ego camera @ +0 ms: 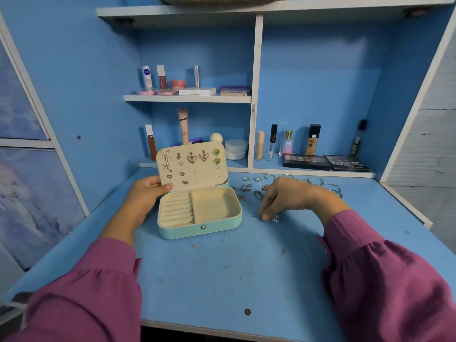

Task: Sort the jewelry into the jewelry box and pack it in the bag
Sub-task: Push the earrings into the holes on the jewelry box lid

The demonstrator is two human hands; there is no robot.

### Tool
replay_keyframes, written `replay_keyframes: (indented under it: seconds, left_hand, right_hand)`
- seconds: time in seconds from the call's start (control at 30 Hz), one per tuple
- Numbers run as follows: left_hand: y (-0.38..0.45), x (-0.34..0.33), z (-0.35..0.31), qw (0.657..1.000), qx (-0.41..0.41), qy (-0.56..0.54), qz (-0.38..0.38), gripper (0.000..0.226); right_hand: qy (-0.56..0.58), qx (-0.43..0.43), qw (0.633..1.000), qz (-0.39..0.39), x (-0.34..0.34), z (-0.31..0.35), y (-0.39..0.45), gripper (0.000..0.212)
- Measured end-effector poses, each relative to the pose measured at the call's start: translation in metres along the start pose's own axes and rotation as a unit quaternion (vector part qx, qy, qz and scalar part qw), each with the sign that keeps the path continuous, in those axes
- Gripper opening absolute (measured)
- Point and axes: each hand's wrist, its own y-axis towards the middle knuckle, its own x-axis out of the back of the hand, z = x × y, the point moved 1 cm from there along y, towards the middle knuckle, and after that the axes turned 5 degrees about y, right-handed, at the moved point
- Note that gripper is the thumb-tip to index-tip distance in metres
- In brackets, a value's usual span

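Person at blue desk (pixel 222 280), jewelry box (pixel 199 213) open, right hand (pixel 286 198) reaching to a loose earring (pixel 275 217).

Left hand (pixel 145 196) grips the left edge of the box lid (pixel 192 165), thumb on its inner face, holding it upright. Lid carries pinned earrings: flowers, butterflies, hearts, green pieces. Box base sits mid-desk, ring slots on its left, open compartment on its right. Right hand is just right of the box, fingers curled down, tips narrow and touching the desk beside the triangular earring; cannot tell whether it is pinched. Rings (pixel 251 179), chains (pixel 243 188) and bangles (pixel 320 182) lie behind that hand. Makeup fills the shelves (pixel 187 98).
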Motion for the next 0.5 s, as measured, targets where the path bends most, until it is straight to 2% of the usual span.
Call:
replay_keyframes:
  seconds: [0.3, 0.4, 0.5]
  left_hand:
    - [-0.002, -0.001, -0.003, 1.0, 0.006, 0.003, -0.005, 0.021]
    - [-0.002, -0.002, -0.003, 1.0, 0.01, -0.005, -0.007, 0.021]
    - [-0.002, -0.002, -0.004, 1.0, 0.01, 0.001, -0.013, 0.02]
  right_hand:
    - [-0.03, 0.007, 0.999, -0.026, -0.004, 0.003, 0.003, 0.005]
    - [0.028, 0.036, 0.993, -0.108, -0.004, 0.003, 0.007, 0.006]
    - [0.101, 0.071, 0.97, -0.207, -0.012, 0.008, 0.016, 0.011]
